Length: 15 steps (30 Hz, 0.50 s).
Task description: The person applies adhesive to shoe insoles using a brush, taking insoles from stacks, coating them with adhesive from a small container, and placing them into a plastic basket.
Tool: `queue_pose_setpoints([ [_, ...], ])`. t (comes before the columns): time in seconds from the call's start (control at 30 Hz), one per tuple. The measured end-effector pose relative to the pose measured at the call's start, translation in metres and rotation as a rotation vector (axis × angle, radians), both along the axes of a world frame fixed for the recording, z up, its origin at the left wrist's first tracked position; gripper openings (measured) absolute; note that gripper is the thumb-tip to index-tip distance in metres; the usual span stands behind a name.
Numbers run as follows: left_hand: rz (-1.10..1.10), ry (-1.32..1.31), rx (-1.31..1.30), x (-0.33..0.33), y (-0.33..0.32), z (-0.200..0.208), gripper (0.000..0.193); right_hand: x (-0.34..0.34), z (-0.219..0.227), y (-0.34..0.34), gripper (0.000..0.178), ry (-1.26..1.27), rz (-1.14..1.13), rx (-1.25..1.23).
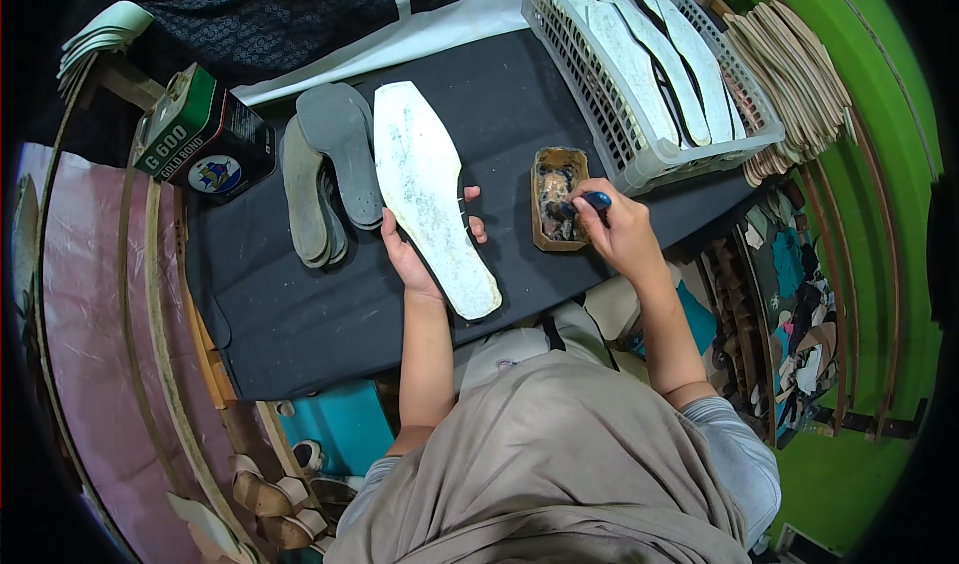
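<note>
My left hand (pixel 412 259) is closed around a white shoe insole (pixel 425 189) with a dark edge, its fingers curling up over the right side. The insole's broad end points away from me. In my right hand (pixel 629 229) is a brush with a blue handle (pixel 596 200), its tip down inside a small brown rectangular tub (pixel 544 234). Dark, crusted residue coats the tub's inside, and the bristles are hard to make out. Left of the held insole, grey soles (pixel 345 144) lie in overlapping piles on the black-covered table (pixel 479 94).
A grey plastic crate (pixel 689 164) of white insoles stands at the far right, beside a stack of beige sole-shaped pieces (pixel 794 84). At the far left is a green and black metal can (pixel 210 129). Shoes (pixel 265 494) and scraps (pixel 799 334) sit below the table.
</note>
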<state>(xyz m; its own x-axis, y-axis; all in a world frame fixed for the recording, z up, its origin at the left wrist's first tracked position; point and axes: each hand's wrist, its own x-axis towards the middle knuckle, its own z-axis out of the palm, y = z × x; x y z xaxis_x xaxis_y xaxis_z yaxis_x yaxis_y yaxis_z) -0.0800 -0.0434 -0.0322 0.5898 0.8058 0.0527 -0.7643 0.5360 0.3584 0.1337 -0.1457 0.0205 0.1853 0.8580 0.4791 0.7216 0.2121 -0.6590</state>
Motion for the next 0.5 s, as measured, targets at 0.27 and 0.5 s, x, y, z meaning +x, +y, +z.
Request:
queue_pose_setpoints([
  [0.27,-0.005,0.002,0.002,0.001,0.0,0.002,0.079,-0.002,0.002,0.004,0.012,0.021,-0.018,0.003],
  [0.5,-0.009,0.036,0.039,0.0,-0.001,0.001,0.078,0.0,0.01,0.008,0.011,0.062,-0.049,0.003],
])
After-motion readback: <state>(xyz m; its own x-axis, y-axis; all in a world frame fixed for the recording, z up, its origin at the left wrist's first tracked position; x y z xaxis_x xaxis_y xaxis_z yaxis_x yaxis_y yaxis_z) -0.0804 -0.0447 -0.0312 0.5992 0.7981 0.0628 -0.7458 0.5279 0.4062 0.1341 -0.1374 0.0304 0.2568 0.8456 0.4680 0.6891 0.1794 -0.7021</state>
